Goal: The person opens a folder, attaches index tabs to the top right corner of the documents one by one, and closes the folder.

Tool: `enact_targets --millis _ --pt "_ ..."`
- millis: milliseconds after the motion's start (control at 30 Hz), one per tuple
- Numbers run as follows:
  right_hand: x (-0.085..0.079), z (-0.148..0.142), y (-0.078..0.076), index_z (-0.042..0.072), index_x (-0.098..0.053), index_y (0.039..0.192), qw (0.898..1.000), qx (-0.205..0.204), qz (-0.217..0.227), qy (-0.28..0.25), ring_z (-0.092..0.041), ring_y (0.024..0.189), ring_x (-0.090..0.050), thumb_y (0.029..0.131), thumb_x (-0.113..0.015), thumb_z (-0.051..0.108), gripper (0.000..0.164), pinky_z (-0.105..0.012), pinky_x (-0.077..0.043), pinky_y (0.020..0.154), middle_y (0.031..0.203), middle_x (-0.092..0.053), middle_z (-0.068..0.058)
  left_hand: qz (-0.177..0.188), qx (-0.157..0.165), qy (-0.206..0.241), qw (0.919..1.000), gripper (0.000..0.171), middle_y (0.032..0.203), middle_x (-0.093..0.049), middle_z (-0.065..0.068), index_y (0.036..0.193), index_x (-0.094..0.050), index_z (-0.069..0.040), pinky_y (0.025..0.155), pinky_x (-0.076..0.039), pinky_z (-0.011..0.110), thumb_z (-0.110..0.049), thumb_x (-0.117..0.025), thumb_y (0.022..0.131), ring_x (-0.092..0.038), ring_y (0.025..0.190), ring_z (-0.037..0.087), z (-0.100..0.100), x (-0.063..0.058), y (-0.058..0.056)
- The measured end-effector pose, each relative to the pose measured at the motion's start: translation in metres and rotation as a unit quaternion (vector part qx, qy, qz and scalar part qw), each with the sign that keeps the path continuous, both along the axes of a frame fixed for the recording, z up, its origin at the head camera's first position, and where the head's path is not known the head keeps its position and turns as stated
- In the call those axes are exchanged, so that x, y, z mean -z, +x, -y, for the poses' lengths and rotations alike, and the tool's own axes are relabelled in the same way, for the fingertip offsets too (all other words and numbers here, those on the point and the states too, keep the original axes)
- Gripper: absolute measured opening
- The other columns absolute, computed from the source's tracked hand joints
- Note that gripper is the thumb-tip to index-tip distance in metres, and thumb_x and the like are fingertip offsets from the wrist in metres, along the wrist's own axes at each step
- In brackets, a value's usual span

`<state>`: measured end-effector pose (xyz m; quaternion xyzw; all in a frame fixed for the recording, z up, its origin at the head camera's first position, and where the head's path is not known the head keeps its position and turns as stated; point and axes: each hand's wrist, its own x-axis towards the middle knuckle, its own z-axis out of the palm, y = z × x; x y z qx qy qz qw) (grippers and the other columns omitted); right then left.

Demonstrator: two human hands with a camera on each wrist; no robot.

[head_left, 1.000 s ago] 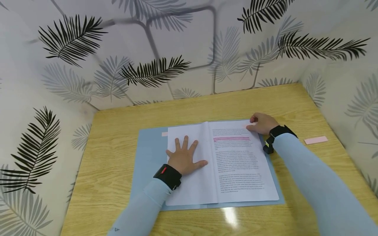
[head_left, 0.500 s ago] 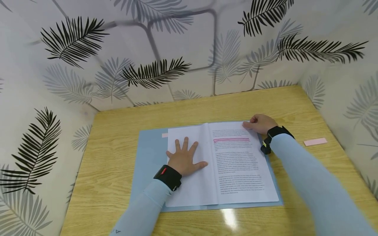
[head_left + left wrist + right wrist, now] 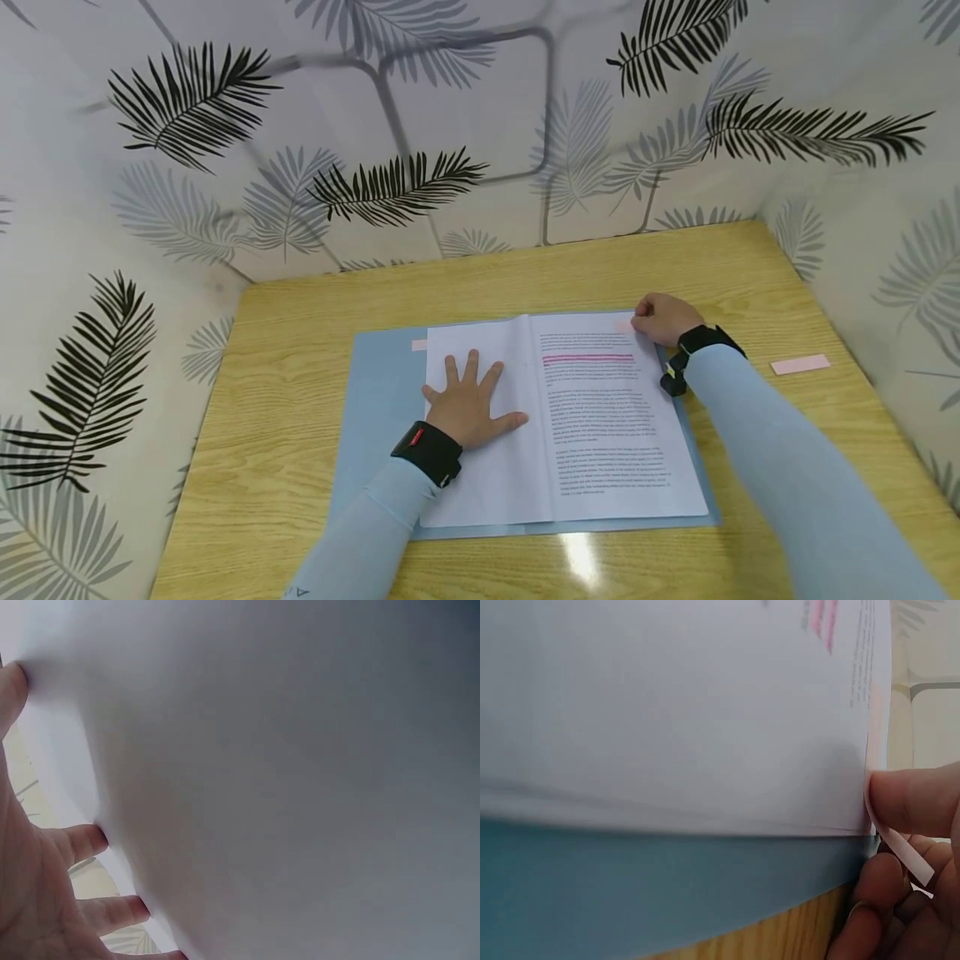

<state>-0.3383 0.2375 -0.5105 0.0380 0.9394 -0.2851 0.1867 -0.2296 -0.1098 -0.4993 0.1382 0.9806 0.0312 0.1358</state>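
Note:
A stapled-looking paper booklet lies spread on a blue folder [image 3: 382,400]. My left hand [image 3: 467,408] rests on its blank left page [image 3: 495,492], fingers spread; in the left wrist view the fingertips touch white paper [image 3: 300,787]. The printed right page [image 3: 607,417] has a pink highlighted line near the top. At that page's top right corner my right hand [image 3: 666,319] pinches a pale pink sticky tab [image 3: 624,327]. In the right wrist view, the thumb presses the tab [image 3: 907,855] at the page edge, and its free end bends out between thumb and curled fingers.
Another pink sticky strip [image 3: 800,364] lies on the wooden table [image 3: 285,417] to the right. A small pink tab [image 3: 418,345] shows on the folder's left part. A leaf-patterned wall covering [image 3: 480,200] borders the table at the back and sides.
My right thumb slid left along the tab at the page corner, then back right to the page edge, leaving the tab's left part showing. My left hand has stayed in place.

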Motion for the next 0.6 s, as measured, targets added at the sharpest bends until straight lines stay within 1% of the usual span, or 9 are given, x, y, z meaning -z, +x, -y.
enact_targets --millis 100,200,267,333,500,600 --pt "0.002 -0.001 0.000 0.004 -0.055 0.109 1.000 0.001 0.002 -0.005 -0.032 0.090 -0.050 0.095 -0.053 0.028 0.028 -0.037 -0.039 0.071 0.103 -0.056 -0.017 0.000 0.000 -0.001 1.0000 0.097 0.158 -0.018 0.014 0.152 -0.031 -0.029 0.086 -0.033 0.076 -0.087 -0.040 0.074 -0.015 0.140 0.050 0.000 0.001 0.000" --pt "0.004 0.000 -0.001 0.005 -0.054 0.109 1.000 0.013 0.010 0.000 -0.031 0.087 -0.051 0.092 -0.057 0.043 0.042 -0.036 -0.039 0.067 0.102 -0.056 -0.016 0.000 -0.001 -0.003 1.0000 0.097 0.159 -0.017 0.013 0.152 -0.030 -0.030 0.086 -0.033 0.076 -0.087 -0.040 0.074 -0.015 0.140 0.049 -0.001 0.001 -0.001" --pt "0.007 0.000 -0.002 0.006 -0.054 0.107 1.000 0.026 0.017 0.007 -0.030 0.084 -0.051 0.087 -0.059 0.056 0.054 -0.036 -0.040 0.063 0.101 -0.056 -0.015 0.002 -0.002 -0.005 1.0000 0.098 0.159 -0.016 0.013 0.152 -0.029 -0.030 0.087 -0.032 0.076 -0.088 -0.039 0.074 -0.014 0.140 0.049 -0.001 0.002 -0.001" --pt "0.009 0.001 -0.002 0.006 -0.053 0.106 0.999 0.030 0.018 0.018 -0.030 0.082 -0.052 0.082 -0.060 0.065 0.064 -0.036 -0.039 0.062 0.100 -0.056 -0.015 0.003 -0.002 -0.004 1.0000 0.098 0.159 -0.016 0.013 0.152 -0.029 -0.030 0.087 -0.032 0.076 -0.088 -0.039 0.074 -0.014 0.141 0.049 -0.002 0.003 -0.001" --pt "0.014 0.002 -0.006 0.006 -0.053 0.107 0.999 0.016 0.011 0.045 -0.031 0.081 -0.052 0.076 -0.063 0.069 0.071 -0.037 -0.039 0.062 0.099 -0.058 -0.016 0.006 -0.004 0.001 1.0000 0.097 0.159 -0.015 0.013 0.152 -0.029 -0.030 0.087 -0.031 0.077 -0.087 -0.039 0.074 -0.013 0.141 0.049 -0.001 0.003 -0.001" --pt "0.015 0.000 -0.008 0.007 -0.052 0.108 0.999 0.004 0.016 0.047 -0.031 0.082 -0.052 0.072 -0.065 0.072 0.075 -0.037 -0.039 0.063 0.099 -0.058 -0.015 0.007 -0.004 0.001 1.0000 0.097 0.159 -0.015 0.013 0.153 -0.028 -0.030 0.087 -0.031 0.077 -0.087 -0.039 0.075 -0.013 0.141 0.049 -0.001 0.003 -0.001"
